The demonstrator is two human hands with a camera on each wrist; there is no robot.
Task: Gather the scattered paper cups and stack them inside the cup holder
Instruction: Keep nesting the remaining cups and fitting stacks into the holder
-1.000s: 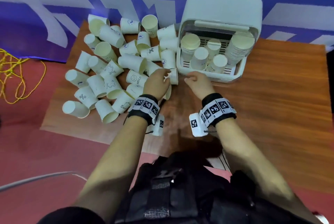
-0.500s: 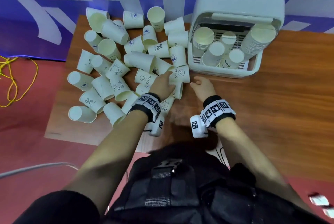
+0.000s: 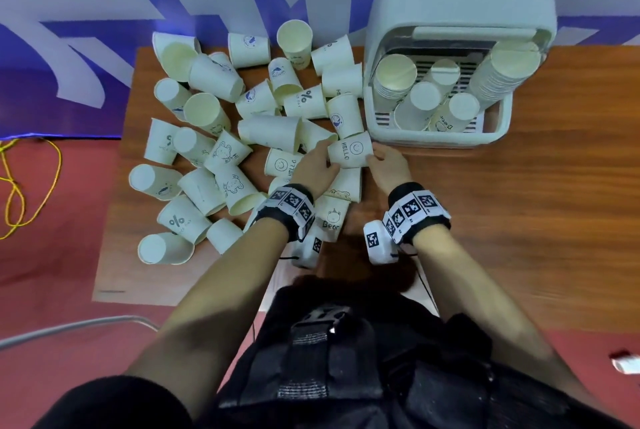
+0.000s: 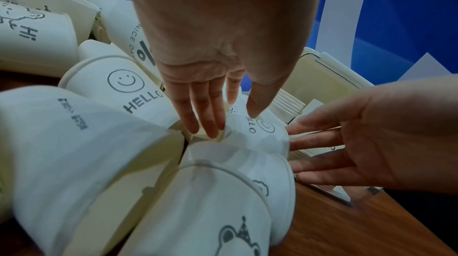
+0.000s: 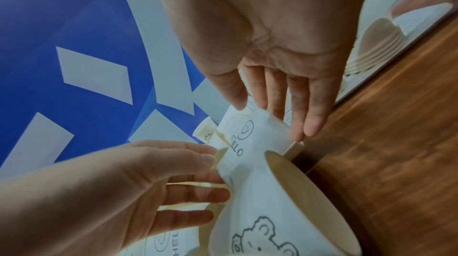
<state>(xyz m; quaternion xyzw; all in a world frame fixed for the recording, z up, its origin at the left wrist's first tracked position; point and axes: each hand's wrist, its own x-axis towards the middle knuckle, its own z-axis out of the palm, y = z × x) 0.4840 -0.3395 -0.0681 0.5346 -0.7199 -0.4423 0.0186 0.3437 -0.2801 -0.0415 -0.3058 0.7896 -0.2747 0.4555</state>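
A white paper cup printed HELLO (image 3: 349,153) lies on its side just in front of the white cup holder (image 3: 440,137). My left hand (image 3: 325,156) holds its base end, thumb on the side and fingers on the base (image 4: 210,129). My right hand (image 3: 375,156) touches the rim end with straight fingers (image 5: 310,121). The holder contains two nested stacks (image 3: 394,78) (image 3: 502,71) and three upturned cups. Many loose cups (image 3: 214,137) lie scattered to the left. A bear-print cup (image 3: 332,217) lies under my left wrist.
The wooden table (image 3: 519,220) shows bare surface right of my hands and in front of the holder. A blue and white wall backs the table. A yellow cable (image 3: 20,186) lies on the red floor at left, beyond the table's left edge.
My left hand has drawn the HELLO cup out of the pile toward the right. My right hand has come forward to meet its rim. The head view has shifted, so the scene sits lower.
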